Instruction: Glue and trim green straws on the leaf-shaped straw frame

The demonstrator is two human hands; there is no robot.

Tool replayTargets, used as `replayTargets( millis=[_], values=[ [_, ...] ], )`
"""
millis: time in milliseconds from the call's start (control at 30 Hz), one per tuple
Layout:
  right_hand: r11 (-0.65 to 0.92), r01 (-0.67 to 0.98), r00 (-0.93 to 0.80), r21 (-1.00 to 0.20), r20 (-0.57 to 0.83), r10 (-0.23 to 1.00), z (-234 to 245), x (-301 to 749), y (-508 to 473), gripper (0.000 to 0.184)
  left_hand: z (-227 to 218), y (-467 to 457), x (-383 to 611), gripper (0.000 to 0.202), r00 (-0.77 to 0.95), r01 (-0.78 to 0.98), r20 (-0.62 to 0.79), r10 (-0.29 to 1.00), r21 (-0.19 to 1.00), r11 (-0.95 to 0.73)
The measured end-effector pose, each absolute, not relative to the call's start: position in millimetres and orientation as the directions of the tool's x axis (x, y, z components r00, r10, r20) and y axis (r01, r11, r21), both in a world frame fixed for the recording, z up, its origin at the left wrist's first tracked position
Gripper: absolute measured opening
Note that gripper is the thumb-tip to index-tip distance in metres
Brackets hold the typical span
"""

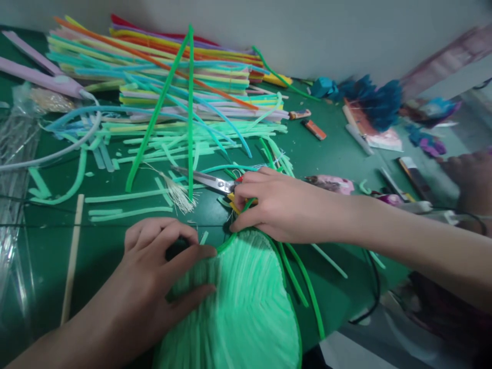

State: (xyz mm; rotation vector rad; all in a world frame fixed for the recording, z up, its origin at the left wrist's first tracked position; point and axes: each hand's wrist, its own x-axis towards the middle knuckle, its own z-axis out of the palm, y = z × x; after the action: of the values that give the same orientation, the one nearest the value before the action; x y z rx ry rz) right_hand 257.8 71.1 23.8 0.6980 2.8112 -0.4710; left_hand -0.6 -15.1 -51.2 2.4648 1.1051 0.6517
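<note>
A flat green leaf-shaped piece [246, 302] made of pipe cleaners lies at the near edge of the green table [334, 148]. My left hand [154, 277] presses on its left side, fingers curled, pinching its rim. My right hand [284, 205] is closed on a green pipe cleaner [234, 238] at the leaf's top edge. Scissors [207, 180] with red and yellow handles lie just under and beside my right fingers. Two long green stems [190, 102] stand up from the table behind.
A big pile of coloured pipe cleaners [161, 77] fills the back left. Cut green bits [126, 205] and a wooden stick [73, 256] lie to the left. Blue fluffy flowers [376, 102], orange cutters [315, 129] and another person's hand [472, 179] are at the right.
</note>
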Motion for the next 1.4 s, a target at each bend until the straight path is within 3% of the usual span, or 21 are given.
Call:
replayTargets(
  millis=[300,600,733,933,1033,1200,1400],
  values=[
    [0.843,0.472,-0.875,-0.260,-0.259,0.410,23,258,72,0.035,-53,-15,-1,0.028,0.617,0.601,0.251,0.746,0.462,-0.652],
    [0.797,0.497,-0.868,-0.344,-0.218,0.447,20,262,69,0.024,-50,-16,-5,0.025,0.603,0.609,0.233,0.763,0.483,-0.629],
    [0.806,0.468,-0.883,-0.363,-0.167,0.438,20,259,64,0.025,-48,-15,-11,0.030,0.643,0.594,0.233,0.730,0.449,-0.667],
    [0.827,0.428,-0.903,-0.366,-0.131,0.409,15,256,65,0.025,-29,-16,-48,0.056,0.683,0.633,0.051,0.729,0.456,-0.625],
    [0.832,0.411,-0.911,-0.372,-0.125,0.394,12,256,67,0.024,-21,-18,-79,0.055,0.667,0.679,-0.008,0.745,0.418,-0.603],
    [0.832,0.409,-0.910,-0.374,-0.103,0.401,11,255,67,0.024,-23,-26,-90,0.062,0.651,0.706,-0.038,0.758,0.398,-0.586],
    [0.841,0.402,-0.913,-0.362,-0.090,0.397,12,253,66,0.025,-30,-22,-73,0.070,0.735,0.630,0.006,0.678,0.367,-0.685]
  ],
)
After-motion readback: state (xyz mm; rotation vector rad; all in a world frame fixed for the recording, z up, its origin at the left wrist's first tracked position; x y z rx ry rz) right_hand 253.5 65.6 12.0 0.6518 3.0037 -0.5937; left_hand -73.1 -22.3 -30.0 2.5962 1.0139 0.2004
